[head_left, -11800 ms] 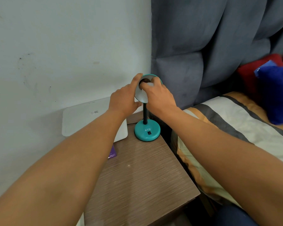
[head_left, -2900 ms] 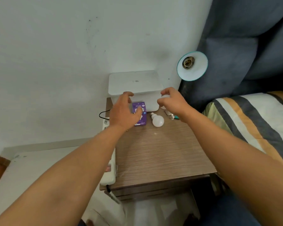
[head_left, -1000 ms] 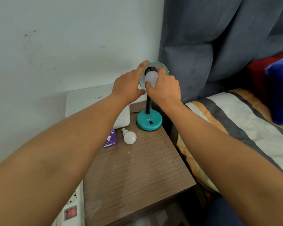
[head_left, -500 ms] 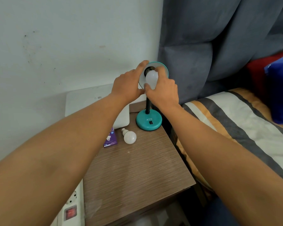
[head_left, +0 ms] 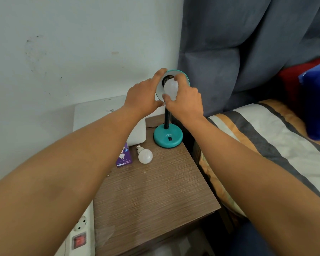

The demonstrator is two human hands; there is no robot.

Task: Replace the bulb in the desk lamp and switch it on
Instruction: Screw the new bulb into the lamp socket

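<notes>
A teal desk lamp stands at the back right of the wooden nightstand point(head_left: 151, 196), its round base point(head_left: 167, 138) bearing a black switch. My left hand point(head_left: 143, 97) grips the left rim of the lamp shade point(head_left: 185, 77). My right hand point(head_left: 185, 100) is closed around a white bulb point(head_left: 171, 88) whose base sits at the shade's dark socket. A second white bulb point(head_left: 145, 155) lies loose on the nightstand beside a purple bulb box point(head_left: 123, 157).
A white box point(head_left: 107, 117) stands against the wall behind the bulb box. A white power strip point(head_left: 79, 235) with a red switch hangs off the nightstand's left edge. A striped bed point(head_left: 270, 145) and grey curtain point(head_left: 248, 43) are on the right.
My right hand has turned slightly on the bulb at the socket since a second ago. My left hand stays on the shade. Earlier the socket was bare.
</notes>
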